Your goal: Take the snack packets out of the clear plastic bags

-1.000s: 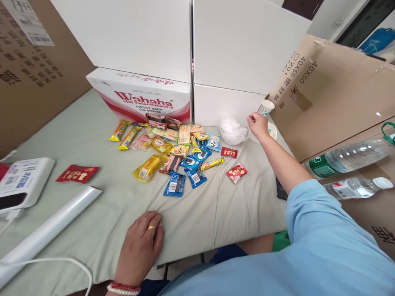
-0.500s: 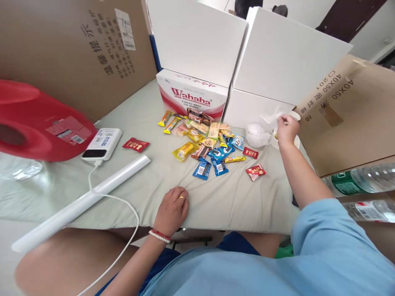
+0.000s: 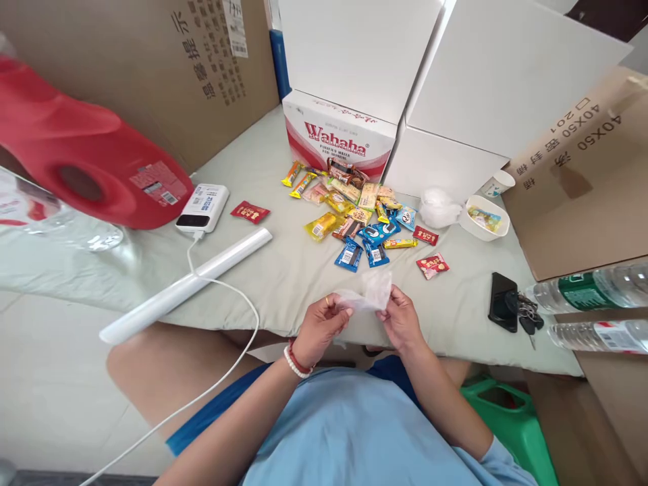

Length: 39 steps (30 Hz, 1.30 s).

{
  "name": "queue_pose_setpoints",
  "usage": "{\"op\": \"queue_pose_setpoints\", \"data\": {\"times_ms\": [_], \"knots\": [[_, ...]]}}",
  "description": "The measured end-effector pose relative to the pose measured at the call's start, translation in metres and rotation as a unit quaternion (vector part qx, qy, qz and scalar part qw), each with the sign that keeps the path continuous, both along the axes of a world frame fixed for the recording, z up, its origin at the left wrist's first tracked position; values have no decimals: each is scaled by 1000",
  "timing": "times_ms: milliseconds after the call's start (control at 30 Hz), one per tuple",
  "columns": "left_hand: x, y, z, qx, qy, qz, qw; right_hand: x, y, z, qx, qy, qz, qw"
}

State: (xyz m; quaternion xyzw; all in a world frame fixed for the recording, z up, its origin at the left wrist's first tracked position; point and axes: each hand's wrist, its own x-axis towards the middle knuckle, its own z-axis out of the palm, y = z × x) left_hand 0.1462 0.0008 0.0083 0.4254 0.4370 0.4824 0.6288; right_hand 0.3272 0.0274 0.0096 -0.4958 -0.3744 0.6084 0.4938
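Note:
Between my two hands a thin translucent plastic bag (image 3: 372, 291) is stretched above the near part of the table. My left hand (image 3: 324, 325) pinches its left end between thumb and fingers. At the other end, my right hand (image 3: 401, 317) grips the bag the same way. Beyond the hands lies a pile of wrapped snacks (image 3: 349, 209) in yellow, brown and blue packets. A red snack packet (image 3: 433, 266) rests nearest my right hand. The crumpled white plastic bags (image 3: 439, 208) sit right of the pile, beside a white bowl (image 3: 501, 229) with a snack packet in it.
A Wahaha carton (image 3: 339, 135) stands behind the snacks. To the left are a red jug (image 3: 111, 155), a power bank (image 3: 203, 208) with a white cable, and a white roll (image 3: 187, 287). A phone (image 3: 503, 302), keys and bottles (image 3: 587, 295) are at right.
My right hand has come back from the bowl at the right with the plastic bag. My left hand has lifted from the table and taken the other end. The view has shifted.

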Motion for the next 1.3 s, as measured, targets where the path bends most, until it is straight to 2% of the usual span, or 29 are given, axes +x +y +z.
{"op": "queue_pose_setpoints", "data": {"times_ms": [67, 100, 167, 233, 300, 367, 400, 467, 533, 633, 800, 900, 967, 1033, 1100, 1167, 1233, 1300], "knots": [[-6, -7, -1, 95, 72, -5, 993, 3, 1, -7, -11, 54, -62, 997], [-10, -11, -1, 152, 119, -26, 981, 6, 3, -10, -17, 72, -71, 995], [-16, -20, 1, 249, 204, -83, 943, 15, 5, -11, -31, 91, -67, 993], [-20, -26, 6, 286, 243, -103, 921, 21, 4, -9, -37, 92, -54, 994], [-19, -27, 14, 256, 234, -60, 936, 21, 2, -5, -35, 80, -50, 995], [-15, -23, 21, 190, 220, 3, 957, 14, -2, -1, -36, 65, -44, 996], [-11, -20, 24, 156, 217, 20, 964, 9, -4, 2, -37, 54, -35, 997], [-2, -12, 27, 98, 215, 16, 972, -1, -8, 6, -25, 22, -8, 999], [6, -8, 25, 50, 201, 0, 978, -9, -10, 8, 4, -24, 18, 1000], [10, -7, 18, -11, 135, 25, 991, -7, -9, 8, 45, -101, 14, 994], [4, -6, 8, -93, -35, 95, 990, 15, -1, -1, 22, -120, -32, 992], [4, -2, 6, -94, -34, 149, 984, 27, -3, -2, 22, -142, -58, 988], [7, 1, 6, -94, -13, 185, 978, 30, -9, 2, 57, -179, -75, 979], [12, 2, 8, -100, 2, 204, 974, 27, -18, 9, 105, -207, -46, 972], [17, 0, 10, -89, 20, 205, 974, 18, -26, 14, 128, -220, 32, 967], [19, -2, 12, -66, 36, 193, 978, 8, -29, 17, 120, -235, 91, 960], [16, -3, 13, -38, 63, 179, 981, 0, -28, 19, 111, -252, 92, 957], [8, 0, 13, -12, 104, 172, 980, 2, -21, 23, 118, -236, 57, 963]]}}
